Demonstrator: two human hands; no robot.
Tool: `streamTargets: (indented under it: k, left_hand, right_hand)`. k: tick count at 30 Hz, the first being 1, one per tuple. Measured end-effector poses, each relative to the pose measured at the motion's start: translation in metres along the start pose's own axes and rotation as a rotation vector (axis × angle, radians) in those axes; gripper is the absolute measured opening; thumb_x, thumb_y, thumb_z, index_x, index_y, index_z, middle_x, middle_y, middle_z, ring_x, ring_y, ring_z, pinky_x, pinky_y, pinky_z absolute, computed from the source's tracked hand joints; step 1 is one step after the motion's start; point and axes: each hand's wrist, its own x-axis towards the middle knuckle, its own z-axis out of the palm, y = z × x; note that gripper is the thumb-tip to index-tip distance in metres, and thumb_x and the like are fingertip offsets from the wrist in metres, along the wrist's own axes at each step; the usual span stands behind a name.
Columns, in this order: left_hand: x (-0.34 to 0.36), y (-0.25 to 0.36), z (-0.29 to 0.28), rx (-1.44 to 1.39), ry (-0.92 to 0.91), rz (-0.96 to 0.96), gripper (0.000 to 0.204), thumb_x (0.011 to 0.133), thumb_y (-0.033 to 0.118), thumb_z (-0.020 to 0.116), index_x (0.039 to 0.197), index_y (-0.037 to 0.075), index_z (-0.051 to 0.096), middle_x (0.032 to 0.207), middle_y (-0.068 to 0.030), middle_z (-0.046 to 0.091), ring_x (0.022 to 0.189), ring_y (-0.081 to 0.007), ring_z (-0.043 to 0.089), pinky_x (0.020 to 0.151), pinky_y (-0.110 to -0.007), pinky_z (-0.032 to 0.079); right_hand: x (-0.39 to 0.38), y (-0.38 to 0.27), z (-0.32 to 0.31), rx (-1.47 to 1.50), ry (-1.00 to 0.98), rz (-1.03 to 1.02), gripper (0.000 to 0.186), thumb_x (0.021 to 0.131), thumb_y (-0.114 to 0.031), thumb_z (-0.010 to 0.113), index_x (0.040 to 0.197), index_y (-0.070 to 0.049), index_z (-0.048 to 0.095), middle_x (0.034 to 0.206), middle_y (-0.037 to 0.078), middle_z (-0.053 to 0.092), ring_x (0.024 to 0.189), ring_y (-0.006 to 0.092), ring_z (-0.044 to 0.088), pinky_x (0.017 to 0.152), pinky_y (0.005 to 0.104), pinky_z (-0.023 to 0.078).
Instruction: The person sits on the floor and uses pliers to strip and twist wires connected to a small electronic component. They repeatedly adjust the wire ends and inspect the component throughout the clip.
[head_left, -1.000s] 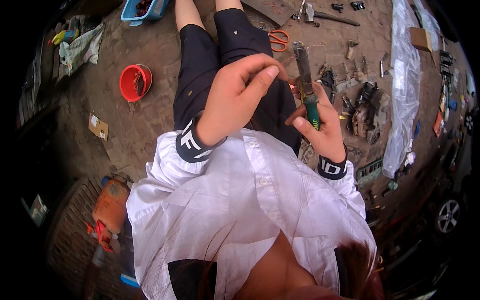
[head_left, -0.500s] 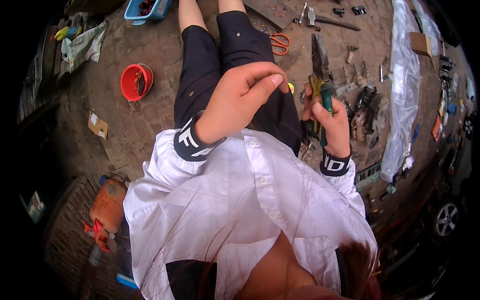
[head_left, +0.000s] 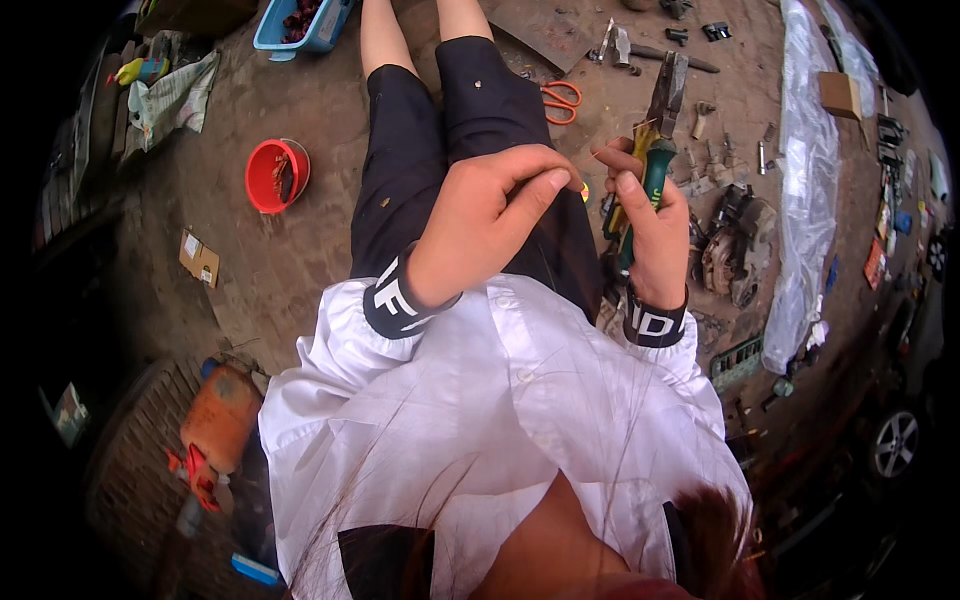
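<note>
My left hand (head_left: pixel 490 220) is closed above my lap, its thumb tip pressed to the curled index finger. What it pinches, if anything, is too small or hidden to name. Across a short gap, my right hand (head_left: pixel 652 230) grips a pair of pliers (head_left: pixel 657 165) with green and yellow handles. Their dark metal jaws point up and away from me, tilted a little right. The right thumb lies along the green handle, and the index finger and thumb tips sit close together, toward the left hand. A small yellow object (head_left: pixel 584 190) partly shows just beyond my left fingertips.
Orange-handled scissors (head_left: pixel 562 103) and a hammer (head_left: pixel 680 58) lie on the brick floor ahead. To the left stand a red bucket (head_left: pixel 277 177) and a blue basin (head_left: pixel 325 30). Dirty metal parts (head_left: pixel 735 245) and clear plastic sheeting (head_left: pixel 805 190) lie at the right.
The pliers have risen away from me and their jaws now lean right. My right hand has turned, its thumb and index finger closer together. The left hand keeps its pinch.
</note>
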Motion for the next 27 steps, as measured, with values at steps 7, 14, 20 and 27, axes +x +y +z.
streamTargets:
  k: [7,14,20,27]
  left_hand:
    - [-0.005,0.0,-0.005,-0.143,-0.069,-0.127,0.021,0.096,0.012,0.05,0.105,-0.001,0.064,0.063,0.0028,0.048,0.056,-0.0043,0.041,0.051,-0.021,0.032]
    - [-0.008,-0.002,-0.003,-0.358,-0.118,-0.19,0.02,0.097,0.011,0.049,0.1,-0.003,0.064,0.063,0.0021,0.05,0.054,-0.0043,0.041,0.05,-0.02,0.032]
    - [-0.007,-0.002,-0.003,-0.335,-0.068,-0.163,0.019,0.097,0.011,0.05,0.098,-0.003,0.064,0.067,0.002,0.052,0.054,-0.0039,0.04,0.049,-0.02,0.031]
    - [0.002,-0.007,-0.008,-0.001,0.211,0.012,0.018,0.096,0.012,0.052,0.098,-0.002,0.065,0.076,0.0017,0.061,0.057,-0.0037,0.042,0.052,-0.019,0.034]
  right_hand:
    - [0.016,-0.009,0.016,0.198,0.08,-0.123,0.021,0.087,-0.018,0.067,0.094,0.002,0.069,0.112,0.009,0.058,0.101,0.0154,0.056,0.09,0.0306,0.041]
    - [0.02,-0.006,0.01,0.445,0.194,-0.038,0.017,0.088,-0.014,0.067,0.098,-0.001,0.065,0.116,0.008,0.058,0.09,0.0143,0.059,0.086,0.03,0.044]
    - [0.025,-0.004,0.005,0.38,0.21,-0.044,0.019,0.091,-0.017,0.062,0.101,-0.002,0.064,0.122,0.008,0.058,0.093,0.013,0.056,0.087,0.0307,0.043]
    - [0.007,0.012,-0.012,-0.233,0.025,-0.155,0.024,0.088,-0.021,0.062,0.095,-0.001,0.071,0.125,0.012,0.055,0.108,0.0207,0.051,0.095,0.0361,0.038]
